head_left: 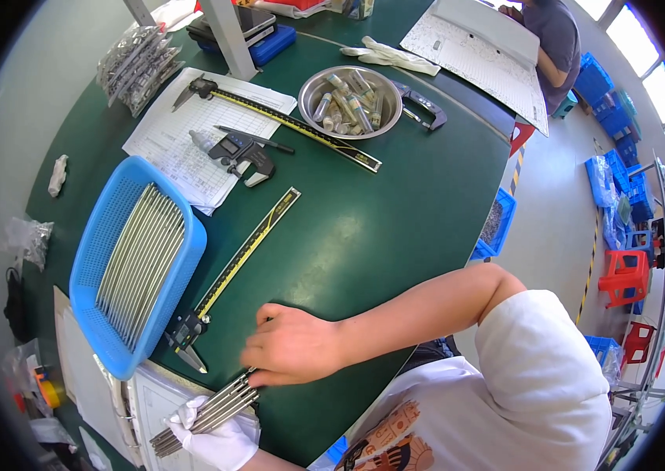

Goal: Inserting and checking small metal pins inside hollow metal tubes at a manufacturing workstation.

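Note:
My left hand, in a white glove, is closed round a bundle of thin silvery metal rods low in the view. The rods slant up to the right. Over their upper ends is my bare right hand, slightly blurred, its fingers curled onto the rod tips. To the left, a blue plastic basket contains a row of similar rods. A digital caliper lies between the basket and my right hand, its jaws toward me.
Farther back, a second caliper and a micrometer rest on printed sheets. Beyond are a metal bowl of small vials, another micrometer and white gloves. A person sits at the far right.

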### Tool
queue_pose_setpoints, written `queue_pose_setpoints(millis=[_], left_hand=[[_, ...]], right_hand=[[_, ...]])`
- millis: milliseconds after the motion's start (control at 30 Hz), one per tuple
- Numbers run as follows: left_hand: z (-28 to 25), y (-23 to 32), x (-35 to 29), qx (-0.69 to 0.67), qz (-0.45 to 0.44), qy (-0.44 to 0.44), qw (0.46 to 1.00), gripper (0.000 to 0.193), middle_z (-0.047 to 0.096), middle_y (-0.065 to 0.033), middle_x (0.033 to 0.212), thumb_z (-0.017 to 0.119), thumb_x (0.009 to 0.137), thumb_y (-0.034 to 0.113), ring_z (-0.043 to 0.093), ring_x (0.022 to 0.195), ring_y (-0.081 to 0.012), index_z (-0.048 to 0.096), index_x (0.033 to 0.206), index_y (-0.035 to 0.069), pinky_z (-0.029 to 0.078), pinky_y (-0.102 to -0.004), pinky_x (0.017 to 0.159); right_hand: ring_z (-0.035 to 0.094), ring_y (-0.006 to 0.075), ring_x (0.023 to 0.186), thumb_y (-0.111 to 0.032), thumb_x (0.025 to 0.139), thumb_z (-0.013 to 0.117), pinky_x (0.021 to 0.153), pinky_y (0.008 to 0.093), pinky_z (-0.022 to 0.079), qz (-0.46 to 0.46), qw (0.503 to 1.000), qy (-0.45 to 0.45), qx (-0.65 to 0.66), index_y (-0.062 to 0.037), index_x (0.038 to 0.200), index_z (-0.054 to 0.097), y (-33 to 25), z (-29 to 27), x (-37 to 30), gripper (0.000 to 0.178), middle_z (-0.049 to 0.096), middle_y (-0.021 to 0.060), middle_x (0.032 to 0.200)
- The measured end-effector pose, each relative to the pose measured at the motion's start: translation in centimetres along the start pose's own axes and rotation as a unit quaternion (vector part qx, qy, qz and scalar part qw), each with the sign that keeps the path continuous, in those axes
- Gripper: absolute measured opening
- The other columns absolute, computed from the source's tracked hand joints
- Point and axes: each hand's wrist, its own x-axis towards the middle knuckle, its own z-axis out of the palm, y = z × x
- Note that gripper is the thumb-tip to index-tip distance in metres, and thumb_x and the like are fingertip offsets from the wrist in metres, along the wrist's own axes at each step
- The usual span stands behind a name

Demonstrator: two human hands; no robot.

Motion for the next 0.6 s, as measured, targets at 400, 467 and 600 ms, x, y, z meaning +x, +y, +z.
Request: queue_pose_setpoints(millis=[400,467,600], left_hand=[[0.1,0.1,0.0,0.023,0.012,0.012,1.000,0.029,0.049,-0.0034,0.065,0.046,0.092,0.014,0.053,0.071,-0.0180,0.042,0.063,0.009,0.046,-0.0320,0.077],[-0.4,0.2,0.1,-0.024,-0.012,-0.055,0.998,0.029,0.049,-0.0039,0.065,0.044,0.093,0.016,0.054,0.073,-0.0184,0.043,0.065,0.009,0.046,-0.0327,0.078],[0.3,0.0,-0.3,0.032,0.012,-0.002,0.999,0.029,0.050,-0.0042,0.066,0.042,0.094,0.016,0.054,0.073,-0.0185,0.043,0.066,0.008,0.047,-0.0332,0.078]], right_hand=[[0.057,0.0212,0.068,-0.022,0.084,0.061,0.084,0.0352,0.035,-0.011,0.998,-0.060,-0.021,-0.0109,0.085,0.051,0.0,-0.4,0.3,0.015,0.055,0.0044,0.075],[0.057,0.0214,0.068,-0.022,0.084,0.061,0.083,0.0351,0.035,0.007,0.999,-0.053,0.005,-0.0109,0.085,0.051,0.1,-0.3,0.3,0.015,0.055,0.0046,0.075],[0.057,0.0227,0.066,-0.023,0.084,0.060,0.082,0.0347,0.036,0.001,0.999,0.026,0.026,-0.0107,0.085,0.052,0.0,-0.2,0.0,0.015,0.056,0.0045,0.072]])
